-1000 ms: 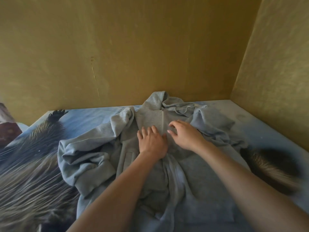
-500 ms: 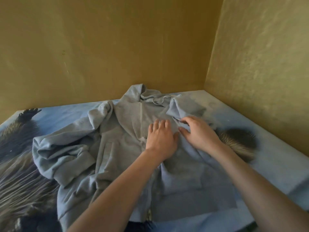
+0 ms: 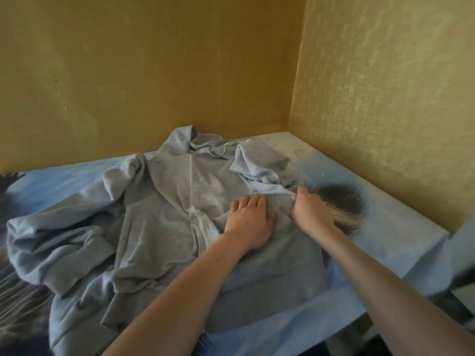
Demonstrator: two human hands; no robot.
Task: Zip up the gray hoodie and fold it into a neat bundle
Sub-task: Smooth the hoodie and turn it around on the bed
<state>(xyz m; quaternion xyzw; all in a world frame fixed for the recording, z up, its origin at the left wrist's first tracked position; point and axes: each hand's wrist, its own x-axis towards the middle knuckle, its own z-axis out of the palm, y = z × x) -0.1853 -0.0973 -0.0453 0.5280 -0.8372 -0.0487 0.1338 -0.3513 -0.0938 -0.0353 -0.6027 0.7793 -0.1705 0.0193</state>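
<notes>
Gray hoodie (image 3: 164, 227), unmarked, under flat left hand (image 3: 250, 222), pinching right hand (image 3: 309, 211).

**Hoodie front-up on the bed, in the corner of two walls**

The hoodie (image 3: 164, 227) lies on the bed (image 3: 401, 227), hood toward the back wall (image 3: 144, 73). The left hand (image 3: 250, 220) rests flat on its chest; just right, the right hand (image 3: 309, 210) pinches the sleeve (image 3: 259, 163) folded there. The side wall (image 3: 390, 98) stands right.

The hoodie (image 3: 164, 227) under my hands is plain light gray with a paler zipper strip (image 3: 190, 181). The bedsheet (image 3: 401, 227) is pale blue, printed with dark, white-tipped quills. Both walls (image 3: 154, 73) are mottled mustard yellow.
</notes>
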